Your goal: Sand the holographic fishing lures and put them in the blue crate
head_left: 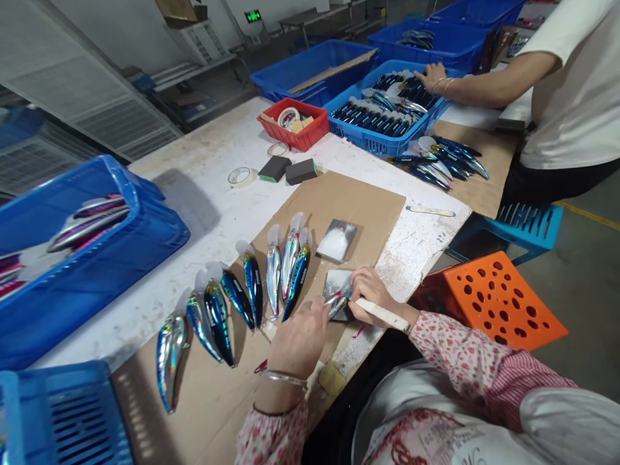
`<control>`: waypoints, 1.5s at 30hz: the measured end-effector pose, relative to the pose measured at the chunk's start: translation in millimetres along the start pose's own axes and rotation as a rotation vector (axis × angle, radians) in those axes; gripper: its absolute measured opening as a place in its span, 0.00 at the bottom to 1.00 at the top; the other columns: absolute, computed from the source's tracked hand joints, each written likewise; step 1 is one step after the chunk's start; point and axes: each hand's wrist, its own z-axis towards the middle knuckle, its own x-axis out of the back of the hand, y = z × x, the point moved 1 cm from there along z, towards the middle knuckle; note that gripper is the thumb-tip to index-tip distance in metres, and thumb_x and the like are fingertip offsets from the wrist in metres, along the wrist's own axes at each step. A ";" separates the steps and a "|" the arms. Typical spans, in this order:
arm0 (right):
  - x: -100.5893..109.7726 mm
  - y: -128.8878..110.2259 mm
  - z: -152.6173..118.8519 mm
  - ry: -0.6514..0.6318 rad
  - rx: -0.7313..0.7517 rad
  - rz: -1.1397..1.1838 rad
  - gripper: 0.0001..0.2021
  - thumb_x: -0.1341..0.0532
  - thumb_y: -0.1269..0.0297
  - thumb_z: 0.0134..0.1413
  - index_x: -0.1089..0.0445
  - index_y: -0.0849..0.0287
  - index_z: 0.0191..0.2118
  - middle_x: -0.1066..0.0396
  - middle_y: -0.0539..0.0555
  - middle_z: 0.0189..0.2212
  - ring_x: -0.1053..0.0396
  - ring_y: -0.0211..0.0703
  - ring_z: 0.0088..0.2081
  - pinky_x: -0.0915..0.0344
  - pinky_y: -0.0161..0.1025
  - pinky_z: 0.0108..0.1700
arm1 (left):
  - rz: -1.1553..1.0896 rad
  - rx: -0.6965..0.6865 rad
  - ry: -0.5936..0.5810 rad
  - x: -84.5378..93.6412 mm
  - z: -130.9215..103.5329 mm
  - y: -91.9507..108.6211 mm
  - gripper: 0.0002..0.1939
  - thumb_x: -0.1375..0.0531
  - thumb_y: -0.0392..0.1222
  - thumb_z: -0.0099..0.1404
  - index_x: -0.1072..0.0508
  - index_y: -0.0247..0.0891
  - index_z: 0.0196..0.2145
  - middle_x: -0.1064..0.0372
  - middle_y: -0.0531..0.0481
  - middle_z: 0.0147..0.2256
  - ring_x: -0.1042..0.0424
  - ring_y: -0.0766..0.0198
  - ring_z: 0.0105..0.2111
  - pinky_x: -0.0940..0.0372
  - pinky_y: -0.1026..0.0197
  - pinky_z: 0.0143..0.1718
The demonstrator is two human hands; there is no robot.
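Note:
My left hand [299, 339], with a bangle at its wrist, closes around a small silver fishing lure [338, 305] with a red touch near one end. My right hand [372, 294] grips a tool with a long white handle [385, 315]; its working end is at the lure, mostly hidden by my fingers. Both are over a grey block [338, 279] dusted white. Just beyond lies a second dark block [336, 241] with white powder on top. To the left, several blue and silver lures [252, 284] with clear bills lie on the cardboard [361, 200].
Blue crates [92, 239] with lures stand at left. Behind are a red tray [295, 126] with tape, two dark blocks [275, 169] and a tape roll [241, 176]. A co-worker's hand [433, 77] reaches into a lure-filled blue basket [361, 137]. An orange stool [504, 300] stands right.

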 end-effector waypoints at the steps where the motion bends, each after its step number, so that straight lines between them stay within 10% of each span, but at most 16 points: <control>1: 0.5 0.2 -0.2 -0.005 -0.001 0.010 0.08 0.43 0.69 0.49 0.46 0.54 0.27 0.39 0.51 0.25 0.36 0.49 0.39 0.38 0.47 0.42 | 0.007 -0.002 0.004 -0.3 -0.2 0.5 0.23 0.63 0.45 0.72 0.31 0.36 0.44 0.25 0.41 0.35 0.24 0.55 0.34 0.38 0.62 0.26; 45: 3.9 -5.6 4.2 0.073 0.088 0.049 0.08 0.46 0.72 0.48 0.48 0.55 0.27 0.42 0.50 0.25 0.38 0.45 0.34 0.38 0.45 0.38 | 0.064 0.008 0.098 -6.5 -5.7 11.1 0.24 0.63 0.44 0.72 0.29 0.33 0.40 0.29 0.41 0.32 0.25 0.57 0.29 0.38 0.61 0.25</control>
